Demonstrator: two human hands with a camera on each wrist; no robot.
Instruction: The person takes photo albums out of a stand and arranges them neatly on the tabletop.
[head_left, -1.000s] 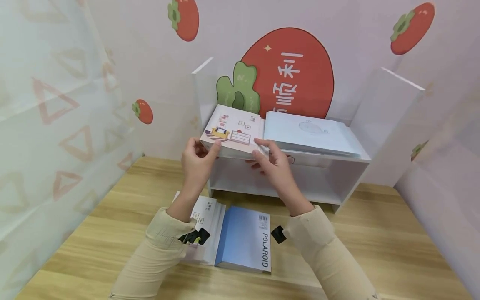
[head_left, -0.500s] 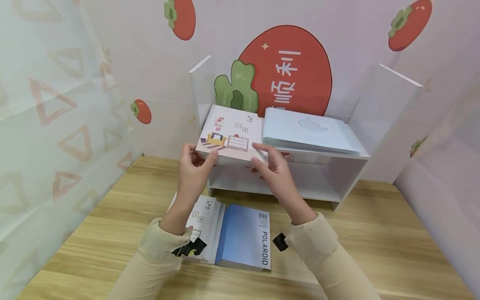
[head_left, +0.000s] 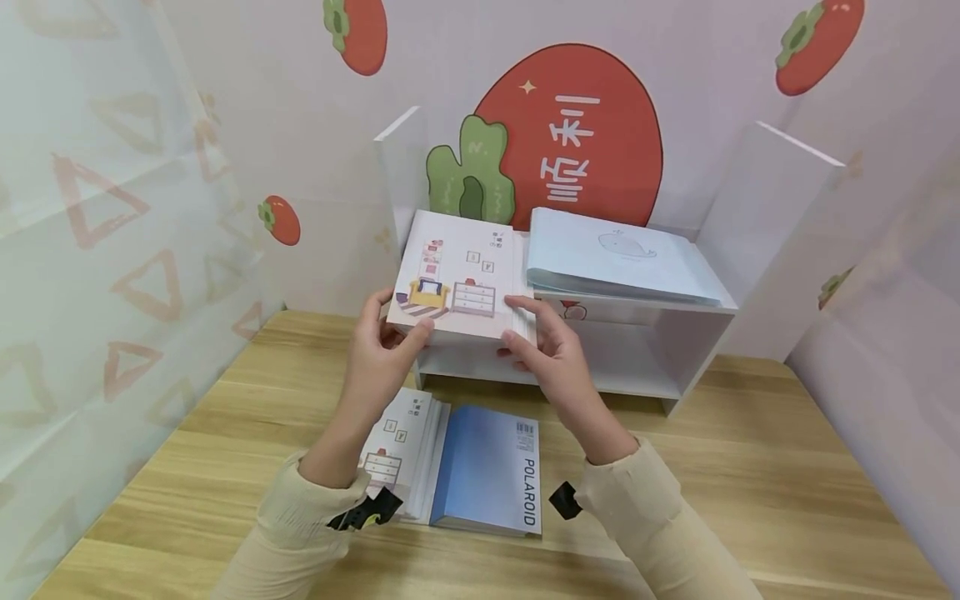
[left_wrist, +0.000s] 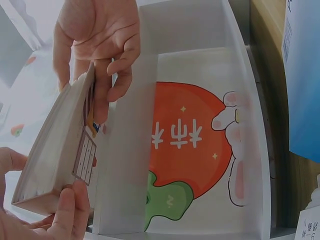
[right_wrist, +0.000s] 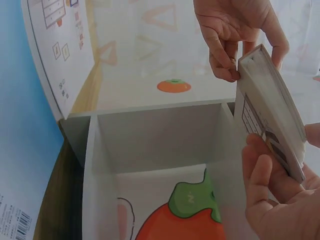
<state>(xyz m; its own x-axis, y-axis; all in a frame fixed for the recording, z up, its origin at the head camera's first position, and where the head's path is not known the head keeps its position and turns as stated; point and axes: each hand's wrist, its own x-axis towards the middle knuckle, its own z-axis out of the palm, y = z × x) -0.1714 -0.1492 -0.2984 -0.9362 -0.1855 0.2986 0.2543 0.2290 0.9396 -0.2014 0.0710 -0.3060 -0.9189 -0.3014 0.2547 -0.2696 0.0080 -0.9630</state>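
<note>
In the head view, a white photo album point(head_left: 446, 260) with a yellow sofa and a dresser drawn on its cover is held over the left part of the white shelf's top point(head_left: 637, 302). My left hand point(head_left: 377, 343) grips its near left corner, thumb on the cover and fingers underneath. At the near right corner my right hand point(head_left: 553, 340) pinches it between thumb and fingers. The left wrist view shows the thick pages of the album point(left_wrist: 57, 150) edge-on, tilted. A pale blue album point(head_left: 615, 250) with a whale drawing lies on the shelf's right part.
On the wooden table point(head_left: 757, 492) in front of the shelf lie a matching white album point(head_left: 390, 446), partly behind my left forearm, and a blue album point(head_left: 491, 467) marked POLAROID. Upright side panels point(head_left: 401, 171) rise at both shelf ends. A printed backdrop point(head_left: 570, 133) stands behind.
Both hands have drawn down and toward me with the album, my left hand also a little to the left. More of its cover shows. The other albums have stayed in place.
</note>
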